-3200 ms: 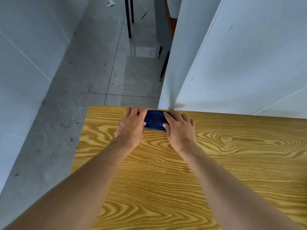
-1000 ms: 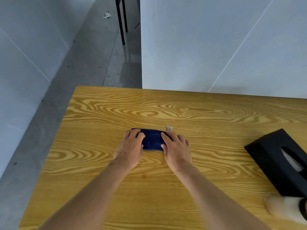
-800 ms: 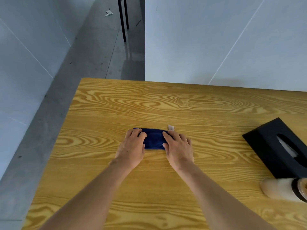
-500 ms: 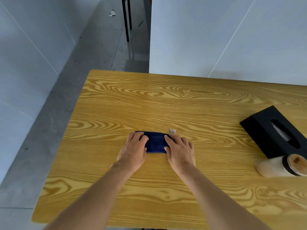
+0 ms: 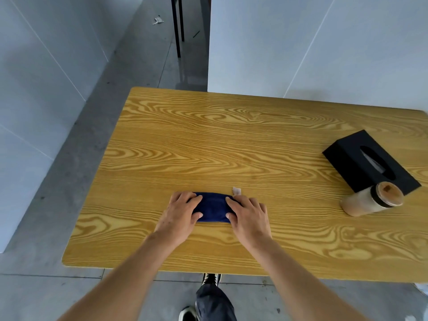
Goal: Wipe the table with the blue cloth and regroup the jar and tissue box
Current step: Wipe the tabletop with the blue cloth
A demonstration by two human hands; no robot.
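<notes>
A folded dark blue cloth (image 5: 212, 207) lies flat on the wooden table (image 5: 231, 144), left of centre and toward the near edge. My left hand (image 5: 181, 214) presses on its left end and my right hand (image 5: 246, 215) on its right end, fingers spread over the cloth. A small white tag (image 5: 236, 190) sticks out at the cloth's far right corner. At the right side stands a black tissue box (image 5: 370, 162), set at an angle. A clear jar (image 5: 370, 200) of beige contents with a dark band lies right beside the box's near corner.
A white wall panel (image 5: 312, 47) rises behind the table's far edge. Grey floor runs along the left, with black furniture legs (image 5: 177, 24) further back. My leg and shoes (image 5: 210, 297) show below the near table edge.
Both hands have drawn the cloth from the far left corner back toward the near edge. The view pulled back, bringing the tissue box and jar fully into sight.
</notes>
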